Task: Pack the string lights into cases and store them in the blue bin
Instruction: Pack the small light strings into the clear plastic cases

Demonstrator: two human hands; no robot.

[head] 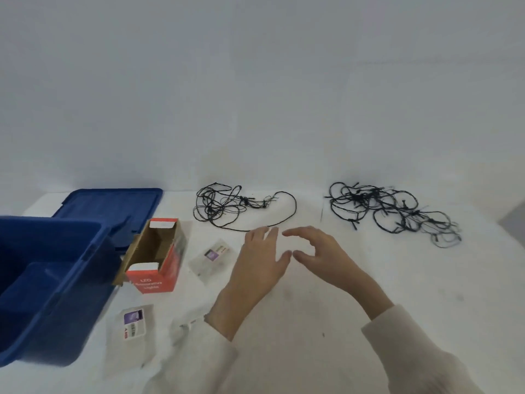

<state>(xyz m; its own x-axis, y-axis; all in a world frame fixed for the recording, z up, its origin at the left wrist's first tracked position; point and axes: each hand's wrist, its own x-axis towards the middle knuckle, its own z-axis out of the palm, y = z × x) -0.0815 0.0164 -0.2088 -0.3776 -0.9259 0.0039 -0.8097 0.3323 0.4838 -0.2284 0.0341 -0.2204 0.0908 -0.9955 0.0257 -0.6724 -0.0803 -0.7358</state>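
Two tangles of string lights, one tangle (210, 207) and the other tangle (362, 198), lie apart at the far edge of the table (312, 331). The left hand (261, 261) and right hand (319, 251) hover in the middle, fingers relaxed, holding nothing. The blue bin (56, 308) stands at the left edge, with its lid (113, 204), an open red box (154, 283) and clear pouches (213, 258) near it.

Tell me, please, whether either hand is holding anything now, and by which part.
Nothing is held: the left hand and right hand are both empty above the table, short of the middle string lights.
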